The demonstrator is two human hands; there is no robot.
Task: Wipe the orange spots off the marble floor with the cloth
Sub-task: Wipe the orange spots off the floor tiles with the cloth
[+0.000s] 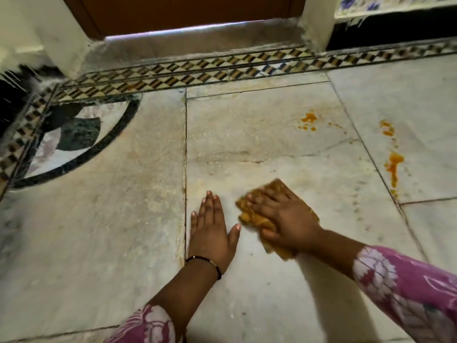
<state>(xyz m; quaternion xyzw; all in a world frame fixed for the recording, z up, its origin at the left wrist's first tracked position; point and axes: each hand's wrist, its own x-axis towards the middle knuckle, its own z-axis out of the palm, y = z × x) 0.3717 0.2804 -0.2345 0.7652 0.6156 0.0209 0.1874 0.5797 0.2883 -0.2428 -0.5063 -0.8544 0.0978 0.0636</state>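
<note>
The cloth (pixel 262 214) lies bunched on the marble floor (pixel 259 134), already stained orange, and everything else is best placed from it. The right hand (pixel 284 219) lies on top of it, fingers spread and pressing down, thumb hooked round the near edge so the wad seems pinned and gripped at once; that looks like the hold of someone scrubbing, with weight behind the palm. The cloth's outline is blurred, so how it is folded I cannot tell.

Just left of the cloth, not touching it, the left hand (pixel 212 224) rests flat on the marble, fingers straight and together, holding nothing. It seems to be there as a prop, taking the body's weight while the other arm works. A thin dark bracelet (pixel 205 262) circles that wrist, and pink flowered sleeves (pixel 405 285) cover both forearms.

Beyond the cloth, up and to the right, orange spots (pixel 309 118) sit well apart from it. Further right, across a joint in the slabs, an orange streak (pixel 393 167) trails toward the viewer. Neither is touched yet, so I'd judge the job partly done.

Far beyond the cloth runs a chequered border (pixel 197 73) below a door (pixel 188 11).
</note>
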